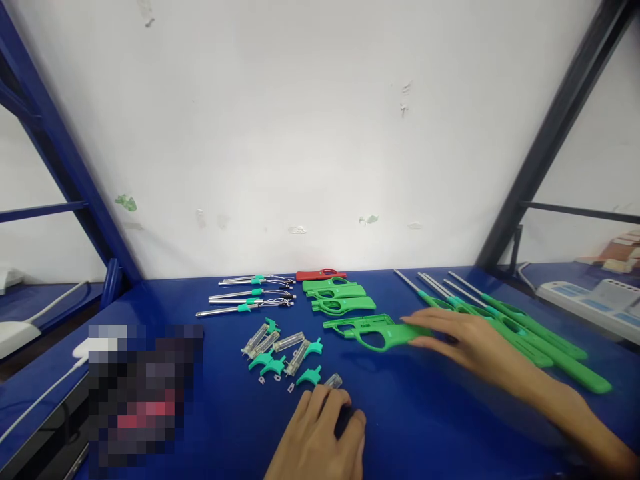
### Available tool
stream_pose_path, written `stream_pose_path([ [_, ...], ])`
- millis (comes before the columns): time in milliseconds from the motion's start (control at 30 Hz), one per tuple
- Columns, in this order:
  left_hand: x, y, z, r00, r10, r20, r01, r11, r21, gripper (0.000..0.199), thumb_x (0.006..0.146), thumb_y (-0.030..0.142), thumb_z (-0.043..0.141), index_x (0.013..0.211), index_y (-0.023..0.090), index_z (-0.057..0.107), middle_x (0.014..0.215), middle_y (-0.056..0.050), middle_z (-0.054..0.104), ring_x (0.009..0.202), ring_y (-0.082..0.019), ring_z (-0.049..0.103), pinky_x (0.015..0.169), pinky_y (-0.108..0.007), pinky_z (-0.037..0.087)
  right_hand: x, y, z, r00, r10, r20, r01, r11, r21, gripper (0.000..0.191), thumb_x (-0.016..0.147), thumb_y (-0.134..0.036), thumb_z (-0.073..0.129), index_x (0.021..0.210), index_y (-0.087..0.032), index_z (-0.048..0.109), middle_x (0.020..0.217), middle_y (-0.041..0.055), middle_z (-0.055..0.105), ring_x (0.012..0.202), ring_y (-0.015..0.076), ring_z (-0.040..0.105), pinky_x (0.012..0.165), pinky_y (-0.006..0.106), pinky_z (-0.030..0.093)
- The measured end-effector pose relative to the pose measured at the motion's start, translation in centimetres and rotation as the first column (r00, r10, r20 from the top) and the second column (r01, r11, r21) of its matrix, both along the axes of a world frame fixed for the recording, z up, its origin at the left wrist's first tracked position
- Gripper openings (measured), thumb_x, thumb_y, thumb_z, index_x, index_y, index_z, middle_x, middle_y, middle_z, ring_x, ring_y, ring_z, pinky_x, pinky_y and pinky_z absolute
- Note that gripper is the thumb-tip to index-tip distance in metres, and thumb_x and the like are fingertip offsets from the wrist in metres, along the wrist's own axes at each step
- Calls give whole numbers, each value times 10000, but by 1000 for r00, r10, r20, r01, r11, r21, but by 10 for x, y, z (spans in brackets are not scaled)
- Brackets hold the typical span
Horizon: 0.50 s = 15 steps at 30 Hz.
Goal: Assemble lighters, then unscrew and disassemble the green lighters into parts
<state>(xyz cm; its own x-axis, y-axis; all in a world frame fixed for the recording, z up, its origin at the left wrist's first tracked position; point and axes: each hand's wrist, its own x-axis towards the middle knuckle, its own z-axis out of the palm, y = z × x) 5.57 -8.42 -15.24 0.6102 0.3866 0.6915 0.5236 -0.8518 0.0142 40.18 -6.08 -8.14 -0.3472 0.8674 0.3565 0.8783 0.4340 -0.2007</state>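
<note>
My left hand (320, 430) is low in the middle of the head view, back up and fingers curled, its fingertips hidden. A clear plastic fuel tank (334, 381) shows just past these fingers; whether they grip it is unclear. On the right, my right hand (460, 340) has thumb and fingers around the rear end of a green lighter casing (395, 335). Beside that casing's front lies an open green casing half (365, 323). Several clear tanks (289, 342), teal triggers (309, 376) and tiny pale clips (291, 387) lie left of centre.
Metal lighter tubes with wires (230, 309) lie at the back left. Green casings (345, 305) and a red casing (321, 275) sit by the wall. Lighters with long metal tubes (565, 360) lie at right. A dark, pixelated object (155, 387) is at left on the blue table (420, 420).
</note>
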Motion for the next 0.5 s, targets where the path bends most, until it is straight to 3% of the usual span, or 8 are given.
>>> stream_pose_path([
  [100,0,0,-3,1000,3,8,-3,1000,1,247,952,83,610,1137,202,723,1028,-79,730,881,-246,718,723,-358,616,-9,33,10,997,70,36,-69,997,-25,345,1078,-429,678,1341,-207,712,1370,106,730,1219,262,724,1066,520,598],
  [233,-1,-1,-4,1000,10,12,-10,1000,-17,256,945,93,629,1146,220,726,1047,-77,736,898,-248,725,757,-370,631,-18,64,11,990,121,78,-116,991,-62,369,1059,-411,704,1359,-196,681,1389,109,694,1207,269,707,1031,516,605],
  [500,-2,1,-6,1000,6,11,-5,999,-35,251,940,111,652,1141,236,733,1052,-77,743,899,-243,732,758,-367,644,-30,62,8,984,127,124,-113,987,-113,376,1058,-416,706,1363,-197,678,1391,110,692,1196,265,709,1017,506,612],
])
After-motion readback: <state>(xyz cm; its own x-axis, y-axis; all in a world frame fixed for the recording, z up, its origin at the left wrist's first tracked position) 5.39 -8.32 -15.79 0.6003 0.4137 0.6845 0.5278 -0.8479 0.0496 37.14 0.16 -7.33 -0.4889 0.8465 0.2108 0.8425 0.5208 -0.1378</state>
